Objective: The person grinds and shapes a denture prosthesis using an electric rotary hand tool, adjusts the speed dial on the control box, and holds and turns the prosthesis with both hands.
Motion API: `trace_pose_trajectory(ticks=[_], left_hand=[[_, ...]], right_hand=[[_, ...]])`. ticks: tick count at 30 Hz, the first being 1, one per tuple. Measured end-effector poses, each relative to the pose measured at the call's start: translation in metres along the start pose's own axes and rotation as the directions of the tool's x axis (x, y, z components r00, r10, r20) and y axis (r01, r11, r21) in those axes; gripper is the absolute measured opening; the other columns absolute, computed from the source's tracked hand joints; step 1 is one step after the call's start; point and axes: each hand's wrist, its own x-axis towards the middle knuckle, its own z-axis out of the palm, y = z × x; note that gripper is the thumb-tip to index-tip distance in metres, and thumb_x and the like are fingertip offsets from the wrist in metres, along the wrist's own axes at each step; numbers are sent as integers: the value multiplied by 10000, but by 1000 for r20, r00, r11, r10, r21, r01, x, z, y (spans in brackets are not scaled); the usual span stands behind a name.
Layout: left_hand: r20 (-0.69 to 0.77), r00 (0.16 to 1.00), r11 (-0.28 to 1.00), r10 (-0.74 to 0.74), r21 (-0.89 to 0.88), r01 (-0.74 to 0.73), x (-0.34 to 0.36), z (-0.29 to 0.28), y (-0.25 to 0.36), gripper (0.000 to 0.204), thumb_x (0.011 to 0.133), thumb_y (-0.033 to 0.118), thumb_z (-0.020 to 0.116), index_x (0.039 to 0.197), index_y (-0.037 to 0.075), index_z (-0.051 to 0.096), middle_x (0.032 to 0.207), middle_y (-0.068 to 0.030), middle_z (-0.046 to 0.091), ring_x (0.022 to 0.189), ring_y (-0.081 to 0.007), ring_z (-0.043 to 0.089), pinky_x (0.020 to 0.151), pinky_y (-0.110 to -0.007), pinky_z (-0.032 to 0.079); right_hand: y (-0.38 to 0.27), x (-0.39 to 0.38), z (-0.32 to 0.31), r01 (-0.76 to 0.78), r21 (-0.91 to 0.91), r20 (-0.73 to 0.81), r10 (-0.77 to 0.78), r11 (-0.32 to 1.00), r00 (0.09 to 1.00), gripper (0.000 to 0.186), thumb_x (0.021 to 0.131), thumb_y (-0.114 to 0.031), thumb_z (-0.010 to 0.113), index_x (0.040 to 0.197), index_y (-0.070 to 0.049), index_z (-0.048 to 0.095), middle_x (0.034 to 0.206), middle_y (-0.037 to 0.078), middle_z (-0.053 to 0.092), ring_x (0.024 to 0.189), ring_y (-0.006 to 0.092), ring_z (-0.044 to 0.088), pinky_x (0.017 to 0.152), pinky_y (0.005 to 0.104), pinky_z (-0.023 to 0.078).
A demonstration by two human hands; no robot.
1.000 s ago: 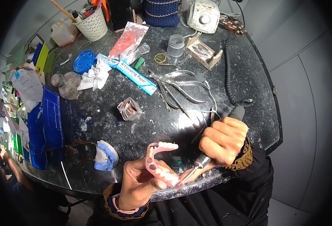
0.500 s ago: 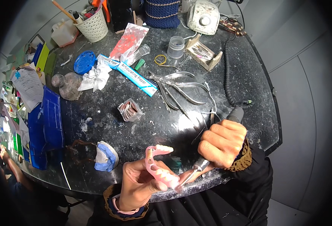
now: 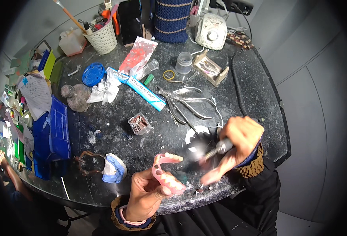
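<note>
Near the front edge of the bench my left hand [image 3: 144,194] grips a pink denture [image 3: 166,181] with pale teeth. Its curved arch faces up and to the right. To its right, my right hand [image 3: 242,135] is closed around a grey rotary handpiece [image 3: 223,146], thumb stretched down and away. The handpiece's tip is smeared by motion and stands apart from the denture. Left of my left hand lies a plaster dental model [image 3: 115,168] partly covered in blue, beside a brown wire-like frame [image 3: 87,160].
Pliers [image 3: 185,96] lie mid-bench, beyond a small clear box of strips [image 3: 139,124]. Blue-white paper packs [image 3: 148,94] and a bur holder [image 3: 212,69] sit farther back. Blue trays [image 3: 59,131] stand at left, with another person's arm [image 3: 9,169] beyond. A coiled cord [image 3: 238,86] runs along the right.
My right hand has lifted the handpiece up and right, off the denture, and its thumb has spread. My left hand keeps its hold. The whole view has shifted slightly.
</note>
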Motion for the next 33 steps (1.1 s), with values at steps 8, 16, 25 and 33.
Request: trace_pose_trajectory(ticks=[8,16,25,33], left_hand=[[-189,978,987,88,-114,-111,-7,3,-2,99,874,13,590,960,0,541,975,-112,595,912,-212,624,914,-400,487],[-200,965,975,170,-106,-194,-4,1,-3,96,888,10,571,982,13,551,1012,-70,560,976,-200,599,962,-377,470],[-186,969,963,161,-185,-195,-9,-4,5,286,886,43,582,1151,-47,526,949,-170,630,900,-249,649,813,-300,552],[0,999,949,38,-312,-36,-14,-1,5,400,863,112,634,1192,-71,502,870,-171,643,881,-274,651,748,-287,570]], right_hand=[[41,17,15,-400,-158,-289,345,903,893,320,779,-135,509,1063,-5,439,714,172,607,608,346,625,559,381,501],[110,70,75,-414,-392,-153,386,822,910,300,772,-162,535,1000,-9,415,877,206,573,562,364,604,495,433,490],[61,44,54,-44,-560,60,93,828,994,300,808,-327,620,861,-33,590,901,106,568,849,243,552,706,357,428],[-36,-51,5,-343,-548,499,628,763,597,382,766,-449,682,788,-76,602,685,79,630,617,261,646,525,345,493]])
